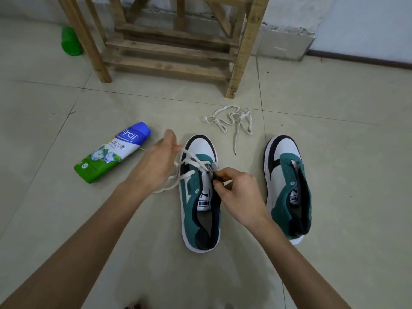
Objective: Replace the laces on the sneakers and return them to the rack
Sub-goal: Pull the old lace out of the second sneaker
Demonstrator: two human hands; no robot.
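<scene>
Two teal, white and black sneakers stand on the tiled floor, toes pointing away from me. The left sneaker (200, 197) has a white lace (189, 162) crossing its front eyelets. My left hand (156, 161) pinches that lace and holds it out to the left of the shoe. My right hand (236, 192) pinches the shoe's right eyelet edge near the tongue. The right sneaker (287, 188) has no lace in it. A loose white lace (231, 121) lies tangled on the floor beyond the shoes.
A wooden rack (169, 47) with slatted shelves stands against the wall ahead. A blue, white and green powder bottle (113, 152) lies on its side to the left. A green container (70, 41) sits at the far left near the rack leg.
</scene>
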